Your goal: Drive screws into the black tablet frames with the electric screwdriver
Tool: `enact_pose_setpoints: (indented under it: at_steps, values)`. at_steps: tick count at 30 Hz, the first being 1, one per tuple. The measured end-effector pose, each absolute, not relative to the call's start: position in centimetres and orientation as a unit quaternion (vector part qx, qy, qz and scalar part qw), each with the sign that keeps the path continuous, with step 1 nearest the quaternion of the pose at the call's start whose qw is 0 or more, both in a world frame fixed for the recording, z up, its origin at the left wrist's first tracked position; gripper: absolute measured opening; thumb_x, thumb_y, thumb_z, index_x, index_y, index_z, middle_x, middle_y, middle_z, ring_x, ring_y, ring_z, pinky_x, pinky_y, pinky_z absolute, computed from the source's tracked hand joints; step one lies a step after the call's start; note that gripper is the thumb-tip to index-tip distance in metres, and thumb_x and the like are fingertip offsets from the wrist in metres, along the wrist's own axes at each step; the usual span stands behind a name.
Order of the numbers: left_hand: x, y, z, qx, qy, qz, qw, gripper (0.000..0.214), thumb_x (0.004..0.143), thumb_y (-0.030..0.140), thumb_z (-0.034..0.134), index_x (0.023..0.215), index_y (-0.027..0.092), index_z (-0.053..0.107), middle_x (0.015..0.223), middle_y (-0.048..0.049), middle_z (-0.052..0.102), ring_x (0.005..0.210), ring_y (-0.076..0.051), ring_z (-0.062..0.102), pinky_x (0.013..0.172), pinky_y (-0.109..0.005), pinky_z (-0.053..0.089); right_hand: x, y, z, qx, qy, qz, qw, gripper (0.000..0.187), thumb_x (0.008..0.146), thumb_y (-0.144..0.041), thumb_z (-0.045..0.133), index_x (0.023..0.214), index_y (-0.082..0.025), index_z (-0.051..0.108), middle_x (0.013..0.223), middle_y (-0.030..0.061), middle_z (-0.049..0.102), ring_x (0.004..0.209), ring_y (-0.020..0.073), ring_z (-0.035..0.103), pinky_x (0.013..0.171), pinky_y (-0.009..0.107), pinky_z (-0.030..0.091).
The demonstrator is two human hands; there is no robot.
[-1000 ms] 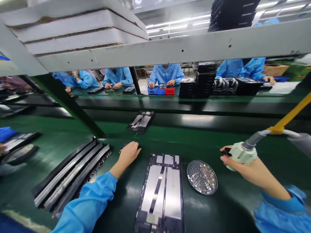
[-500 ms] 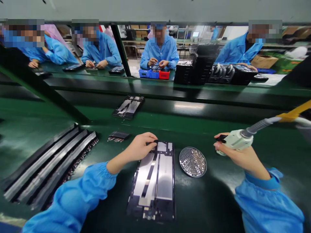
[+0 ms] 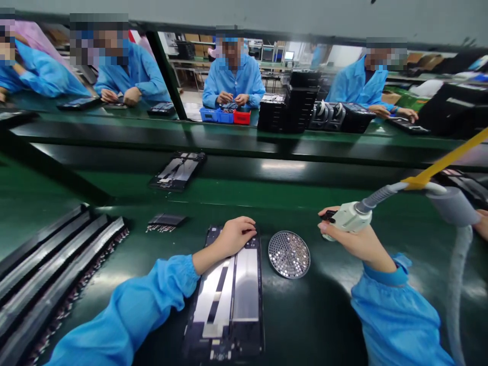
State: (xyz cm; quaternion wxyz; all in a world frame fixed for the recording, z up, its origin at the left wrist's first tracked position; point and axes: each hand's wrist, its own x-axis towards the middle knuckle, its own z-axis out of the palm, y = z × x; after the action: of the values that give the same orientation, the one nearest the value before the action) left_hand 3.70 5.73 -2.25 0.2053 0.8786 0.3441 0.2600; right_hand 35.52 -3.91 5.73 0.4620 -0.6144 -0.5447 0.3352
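The green bench (image 3: 312, 320) carries everything in reach. Dark strips (image 3: 64, 269) lie side by side along its left edge, slanting toward the near left corner. The tablet (image 3: 247, 290) lies face-up at the middle of the near edge, its long sides running away from it. Another tablet (image 3: 179, 170) lies at the far edge, left of the middle. The left hand (image 3: 232, 236) is over the first tablet's far edge, fingers bent near its right corner; whether they pinch anything cannot be told. The right hand (image 3: 356, 244), toward the bench's right edge, has its fingers wrapped around a pale tool (image 3: 353, 216). Between tablet and tool sits a round dish (image 3: 288, 254) of small shiny pieces. A short strip (image 3: 166, 220) lies left of the tablet's far left corner.
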Motion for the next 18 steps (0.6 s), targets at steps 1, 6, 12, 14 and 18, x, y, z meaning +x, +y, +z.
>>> enact_pose_setpoints:
  at_steps: [1, 6, 12, 14, 18]
  values:
    - [3.7, 5.8, -2.3, 0.889, 0.333, 0.251, 0.188, 0.018, 0.094, 0.014, 0.061, 0.088, 0.018, 0.079, 0.104, -0.0062, 0.077, 0.094, -0.017, 0.073, 0.086, -0.03, 0.061, 35.5, -3.9, 5.7, -0.613, -0.544, 0.337, 0.462, 0.042, 0.077, -0.047, 0.084, 0.104, -0.019, 0.068, 0.085, 0.0064, 0.068, 0.065, 0.0187, 0.064, 0.055, 0.029, 0.055]
    - [3.7, 5.3, -1.7, 0.941, 0.256, 0.195, 0.105, 0.025, 0.1, 0.024, 0.056, 0.096, 0.014, 0.078, 0.112, -0.012, 0.076, 0.104, -0.024, 0.07, 0.093, -0.039, 0.058, 35.8, -3.7, 5.4, -0.613, -0.545, 0.326, 0.47, 0.045, 0.079, -0.049, 0.085, 0.107, -0.02, 0.066, 0.084, 0.0065, 0.069, 0.07, 0.0219, 0.066, 0.062, 0.034, 0.058]
    - [2.4, 4.1, -1.1, 0.963, 0.227, 0.138, 0.053, 0.039, 0.103, 0.031, 0.05, 0.13, 0.007, 0.066, 0.138, -0.0187, 0.065, 0.132, -0.039, 0.056, 0.107, -0.059, 0.046, 36.8, -3.2, 4.1, -0.516, -0.545, 0.351, 0.56, 0.052, 0.083, -0.044, 0.082, 0.126, -0.026, 0.06, 0.088, 0.0038, 0.07, 0.087, 0.0258, 0.068, 0.089, 0.048, 0.057]
    - [2.1, 4.4, -0.7, 0.969, 0.225, 0.096, 0.022, 0.044, 0.103, 0.035, 0.05, 0.135, 0.008, 0.063, 0.143, -0.0177, 0.061, 0.13, -0.04, 0.059, 0.105, -0.06, 0.048, 36.7, -2.9, 3.8, -0.515, -0.513, 0.338, 0.597, 0.05, 0.082, -0.044, 0.082, 0.124, -0.027, 0.063, 0.095, 0.0053, 0.07, 0.093, 0.027, 0.069, 0.091, 0.05, 0.057]
    - [1.7, 4.1, 0.3, 0.976, 0.219, 0.018, -0.003, 0.058, 0.099, 0.047, 0.054, 0.145, 0.011, 0.055, 0.152, -0.0195, 0.052, 0.118, -0.039, 0.066, 0.093, -0.054, 0.056, 35.9, -2.5, 4.0, -0.518, -0.464, 0.324, 0.642, 0.048, 0.077, -0.043, 0.084, 0.117, -0.024, 0.066, 0.106, 0.0078, 0.071, 0.1, 0.0281, 0.07, 0.093, 0.049, 0.057]
